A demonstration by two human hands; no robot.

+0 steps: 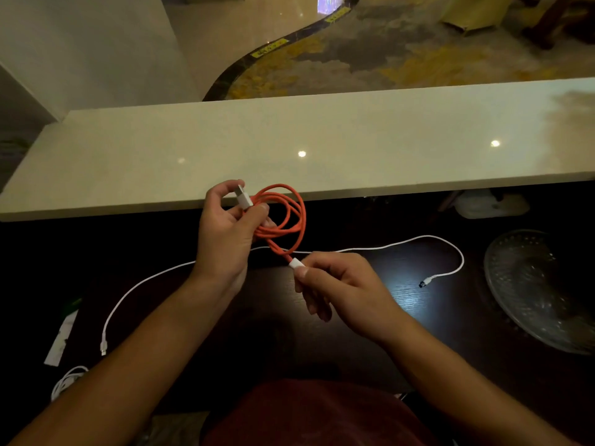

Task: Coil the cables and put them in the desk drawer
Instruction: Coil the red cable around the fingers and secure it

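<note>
Right hand point(341, 284) pinching orange cable point(283, 217) plug, left hand point(225, 226) gripping coil, seemingly loosely

No legible text; yellow labels point(269, 48) on curved floor strip point(280, 40) too blurred.

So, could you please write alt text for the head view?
The left hand grips a coiled orange cable while the right hand pinches its white plug end. A white cable lies uncoiled on the dark desk.
</note>
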